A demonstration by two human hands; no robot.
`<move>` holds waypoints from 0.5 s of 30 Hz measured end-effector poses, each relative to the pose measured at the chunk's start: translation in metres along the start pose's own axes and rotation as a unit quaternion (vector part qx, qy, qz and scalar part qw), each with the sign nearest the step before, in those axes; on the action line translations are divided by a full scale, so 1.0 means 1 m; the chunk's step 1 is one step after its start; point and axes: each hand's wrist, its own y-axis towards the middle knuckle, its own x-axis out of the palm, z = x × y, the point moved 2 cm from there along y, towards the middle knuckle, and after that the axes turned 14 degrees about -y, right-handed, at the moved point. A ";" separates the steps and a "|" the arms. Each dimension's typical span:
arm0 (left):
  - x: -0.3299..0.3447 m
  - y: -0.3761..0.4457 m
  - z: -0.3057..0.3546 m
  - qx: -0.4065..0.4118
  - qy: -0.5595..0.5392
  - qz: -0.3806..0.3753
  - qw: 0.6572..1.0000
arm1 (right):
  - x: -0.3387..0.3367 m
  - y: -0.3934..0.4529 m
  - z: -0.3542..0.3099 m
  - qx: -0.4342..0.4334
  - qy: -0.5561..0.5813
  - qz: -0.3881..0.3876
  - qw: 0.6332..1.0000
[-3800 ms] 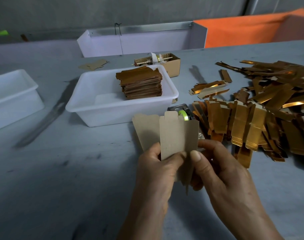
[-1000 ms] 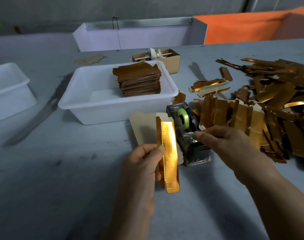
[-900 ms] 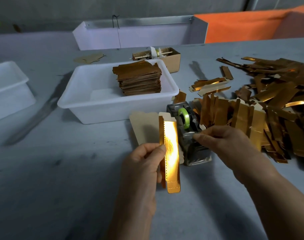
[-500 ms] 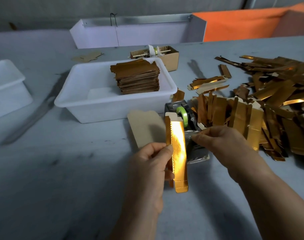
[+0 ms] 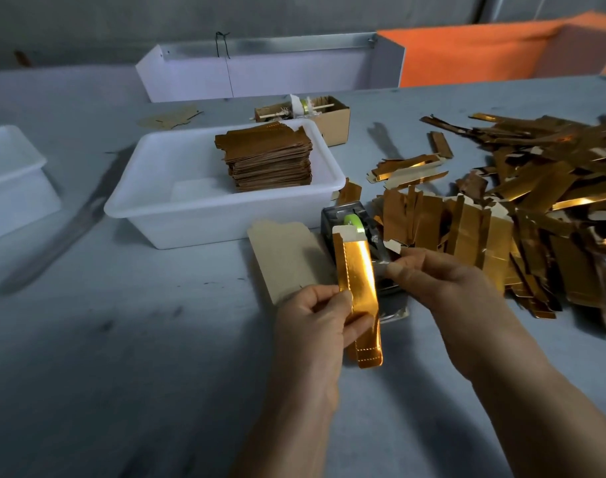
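Left hand (image 5: 315,326) pinches folded gold carton (image 5: 358,270) — right hand (image 5: 442,284) pinches tape end (image 5: 380,266) beside dispenser (image 5: 329,219).

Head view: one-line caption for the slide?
Left hand grips a folded gold card sleeve while the right hand pinches tape at the dispenser, beside a white tub.

Grey table (image 5: 87,357) (dimly lit), grey wall (image 5: 294,12)
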 end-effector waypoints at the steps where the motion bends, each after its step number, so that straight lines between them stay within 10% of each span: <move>1: -0.001 0.000 0.001 0.003 -0.005 0.000 1.000 | 0.000 -0.002 0.000 -0.010 -0.045 0.029 0.999; 15: 0.003 0.002 0.003 0.071 0.101 -0.056 0.991 | 0.012 -0.021 0.005 -0.103 -0.206 0.125 0.965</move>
